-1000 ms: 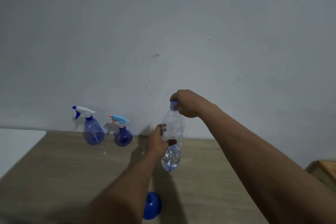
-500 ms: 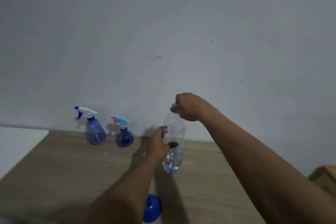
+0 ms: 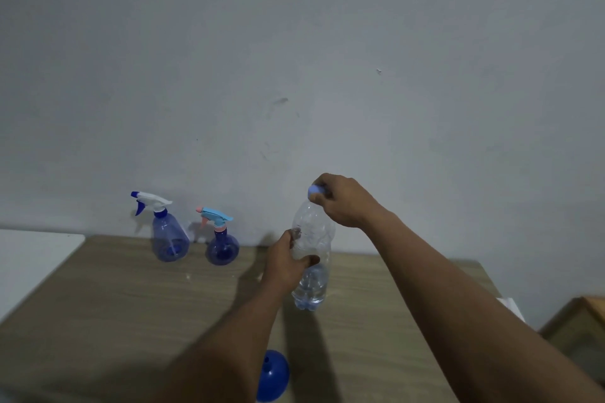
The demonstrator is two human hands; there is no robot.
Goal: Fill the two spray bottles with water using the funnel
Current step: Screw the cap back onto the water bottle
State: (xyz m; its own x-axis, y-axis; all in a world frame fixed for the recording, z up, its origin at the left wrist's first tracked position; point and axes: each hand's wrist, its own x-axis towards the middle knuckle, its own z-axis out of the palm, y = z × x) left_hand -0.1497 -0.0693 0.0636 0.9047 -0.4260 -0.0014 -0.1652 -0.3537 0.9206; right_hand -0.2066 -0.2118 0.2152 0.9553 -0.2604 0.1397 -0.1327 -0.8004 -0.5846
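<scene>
A clear plastic water bottle (image 3: 314,239) stands on the wooden table (image 3: 114,304), with water only in its lower part. My left hand (image 3: 286,267) grips its middle. My right hand (image 3: 340,199) pinches its pale blue cap (image 3: 313,190) at the top. Two blue spray bottles stand by the wall at the left: a taller one with a white trigger head (image 3: 168,235) and a round one with a light blue trigger head (image 3: 222,244). A blue funnel (image 3: 273,375) lies on the table near me, partly behind my left forearm.
A grey wall rises right behind the table. A white surface (image 3: 29,262) adjoins the table on the left. At the lower right, past the table's edge, is a wooden piece of furniture (image 3: 579,327).
The cap now shows more clearly between my right fingers, which have turned slightly on it. Both hands and the bottle stay in about the same place.
</scene>
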